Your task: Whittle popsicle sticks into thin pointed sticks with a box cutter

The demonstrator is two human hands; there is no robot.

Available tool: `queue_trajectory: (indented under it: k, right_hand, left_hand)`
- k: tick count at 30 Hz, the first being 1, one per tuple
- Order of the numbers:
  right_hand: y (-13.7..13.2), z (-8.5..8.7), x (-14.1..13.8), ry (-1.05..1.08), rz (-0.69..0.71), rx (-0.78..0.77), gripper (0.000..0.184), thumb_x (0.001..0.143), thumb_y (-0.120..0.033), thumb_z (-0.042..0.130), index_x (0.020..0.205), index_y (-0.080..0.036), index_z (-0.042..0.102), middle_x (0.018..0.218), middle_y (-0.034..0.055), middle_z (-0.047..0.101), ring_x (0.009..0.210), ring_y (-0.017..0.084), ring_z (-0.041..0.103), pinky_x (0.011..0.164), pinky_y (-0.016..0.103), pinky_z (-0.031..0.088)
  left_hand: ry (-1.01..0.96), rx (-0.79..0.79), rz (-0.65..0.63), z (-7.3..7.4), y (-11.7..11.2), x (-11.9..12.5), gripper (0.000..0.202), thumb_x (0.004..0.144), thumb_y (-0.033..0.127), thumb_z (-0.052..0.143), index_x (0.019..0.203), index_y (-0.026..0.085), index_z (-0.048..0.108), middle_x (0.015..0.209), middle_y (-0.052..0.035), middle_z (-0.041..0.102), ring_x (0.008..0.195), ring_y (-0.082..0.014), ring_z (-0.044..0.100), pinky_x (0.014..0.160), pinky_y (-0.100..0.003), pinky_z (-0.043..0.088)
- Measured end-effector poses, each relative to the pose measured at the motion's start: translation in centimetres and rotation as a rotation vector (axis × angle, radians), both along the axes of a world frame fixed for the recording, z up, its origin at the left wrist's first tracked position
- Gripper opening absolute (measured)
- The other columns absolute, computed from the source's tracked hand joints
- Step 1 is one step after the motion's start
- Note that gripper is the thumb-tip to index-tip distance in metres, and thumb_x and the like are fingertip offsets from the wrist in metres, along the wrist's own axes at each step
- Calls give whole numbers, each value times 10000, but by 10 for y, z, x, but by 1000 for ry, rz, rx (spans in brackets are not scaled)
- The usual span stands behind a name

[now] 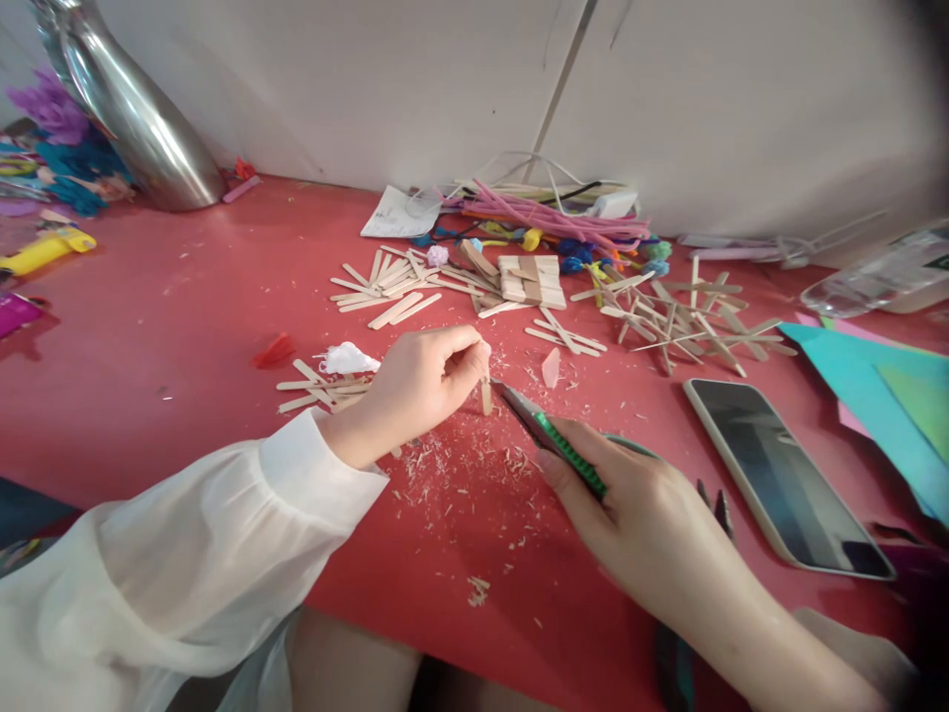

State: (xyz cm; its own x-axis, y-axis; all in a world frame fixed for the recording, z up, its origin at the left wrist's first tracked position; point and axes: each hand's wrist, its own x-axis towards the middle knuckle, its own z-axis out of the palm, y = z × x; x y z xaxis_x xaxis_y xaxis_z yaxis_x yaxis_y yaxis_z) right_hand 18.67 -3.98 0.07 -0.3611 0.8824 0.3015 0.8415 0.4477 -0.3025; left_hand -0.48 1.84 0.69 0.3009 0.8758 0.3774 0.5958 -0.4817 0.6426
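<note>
Pinched in my left hand is a short wooden craft stick, held upright with its lower end just over or on the red table; I cannot tell if it touches. My right hand is wrapped round a green utility knife, whose blade points at the stick and lies close beside it. Wood shavings are scattered below both hands. Left of my left wrist lie loose craft sticks and a white scrap.
Craft stick piles lie behind my hands, with more sticks at right. Pipe cleaners line the wall. A phone, coloured paper and dark-tipped pliers are at right. A metal jug stands back left.
</note>
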Motion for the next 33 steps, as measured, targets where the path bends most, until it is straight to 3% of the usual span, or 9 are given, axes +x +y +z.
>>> queue_trajectory:
  k: [7, 14, 17, 23, 26, 29, 33]
  right_hand:
    - [1, 0, 0, -21, -11, 11, 227, 831, -235, 421, 880, -163, 631, 486, -16, 552, 373, 140, 539, 359, 227, 354]
    - [3, 0, 2, -26, -18, -53, 227, 834, -279, 414, 821, -179, 618, 455, -22, 525, 359, 138, 501, 372, 238, 341]
    - [3, 2, 3, 41, -23, -190, 201, 838, -293, 421, 797, -191, 590, 458, -38, 502, 352, 119, 471, 375, 231, 337]
    - [7, 2, 2, 336, -98, -705, 237, 852, -418, 407, 775, -220, 510, 405, -84, 440, 305, 98, 446, 332, 208, 343]
    - [9, 1, 2, 447, -112, -814, 273, 842, -454, 411, 702, -225, 461, 453, -72, 460, 333, 91, 456, 336, 204, 359]
    - [7, 0, 2, 325, -91, -662, 259, 850, -424, 403, 700, -225, 472, 452, -65, 457, 342, 96, 452, 351, 210, 349]
    - [4, -1, 1, 36, -47, -193, 212, 841, -320, 405, 734, -206, 549, 433, -39, 460, 364, 131, 468, 387, 240, 337]
  left_hand:
    - [-2, -10, -41, -2, 1, -2, 215, 854, 165, 447, 645, 156, 496, 560, 42, 459, 511, -70, 415, 485, -207, 314]
    - [2, -11, -47, -2, 2, -1, 199, 845, 170, 459, 657, 152, 523, 581, 30, 520, 522, -73, 454, 502, -202, 353]
    - [5, -28, -34, -1, 2, 0, 196, 836, 172, 478, 647, 151, 522, 588, 27, 538, 541, -76, 476, 527, -203, 373]
    - [-9, -51, -50, -3, 1, -1, 204, 857, 203, 462, 688, 148, 562, 600, 18, 572, 525, -75, 480, 509, -206, 367]
    - [-21, -49, -44, -4, 1, -2, 192, 853, 197, 464, 705, 147, 576, 633, 7, 594, 536, -77, 490, 514, -208, 371]
    - [-11, -46, -31, -3, 2, -2, 191, 846, 184, 468, 684, 149, 563, 604, 16, 568, 521, -74, 470, 505, -207, 362]
    - [-1, -38, -34, -1, 1, -1, 203, 841, 171, 472, 644, 153, 519, 567, 31, 506, 519, -74, 447, 502, -203, 355]
